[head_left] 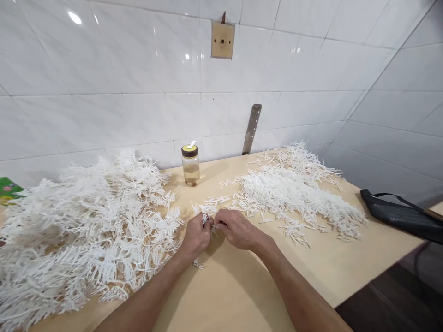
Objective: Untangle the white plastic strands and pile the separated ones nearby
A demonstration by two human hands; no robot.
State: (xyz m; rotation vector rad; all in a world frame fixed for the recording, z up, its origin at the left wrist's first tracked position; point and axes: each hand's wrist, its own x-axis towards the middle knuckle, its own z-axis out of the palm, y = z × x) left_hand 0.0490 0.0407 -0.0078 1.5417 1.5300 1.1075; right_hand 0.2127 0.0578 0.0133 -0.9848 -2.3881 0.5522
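My left hand (198,235) is closed around a small bunch of white strands (205,211), whose frayed ends stick out above the fingers. Close beside it, my right hand (235,227) is pinched, its fingertips meeting the same strands near the left thumb. Exactly what lies between the right fingertips is too small to make out. On the left spreads a big, tangled heap of white branching strands (104,221). To the right lies a flatter pile of shorter white pieces (294,193). A few loose bits (216,201) rest just beyond my hands.
A clear jar (191,171) with a dark and yellow lid holds amber liquid near the tiled wall (138,115). A perforated metal strip (252,129) leans there. A black bag (398,214) sits at the table's (242,295) right edge, a green packet (8,191) at far left.
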